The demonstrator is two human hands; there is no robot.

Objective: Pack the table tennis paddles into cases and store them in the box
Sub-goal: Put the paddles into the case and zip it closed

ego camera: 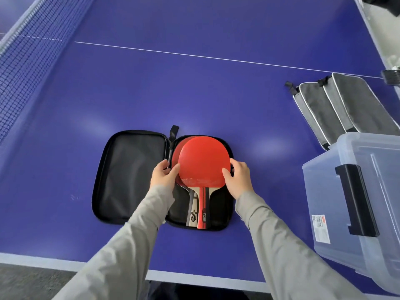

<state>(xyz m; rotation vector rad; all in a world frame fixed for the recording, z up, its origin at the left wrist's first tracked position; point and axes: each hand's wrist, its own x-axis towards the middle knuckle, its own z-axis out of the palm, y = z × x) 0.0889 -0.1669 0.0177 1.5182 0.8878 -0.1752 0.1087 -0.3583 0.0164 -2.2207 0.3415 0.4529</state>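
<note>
Black case [132, 176]: lies unzipped and flat on the blue counter [194, 94], near the middle; left half bare, right half holding the paddles.
Top paddle [203, 161]: red face up, resting on the second one in the right half of the case, handle pointing to the near edge.
Lower paddle [176, 154]: mostly covered; a red crescent shows at the left, and its handle lies just left of the top paddle's handle.
Left hand [164, 175]: fingers curled at the left rim of the paddle heads, thumb on the red face; grip closed on the top paddle.
Right hand [238, 178]: fingers curled round the right rim of the top paddle, thumb on its face; grip closed on it.
Grey cases [342, 107]: at the far right of the counter, closed, side by side.
Plastic box [357, 202]: clear, with a black latch, at the near right, touching the grey cases.
Net [32, 50]: far left.
</note>
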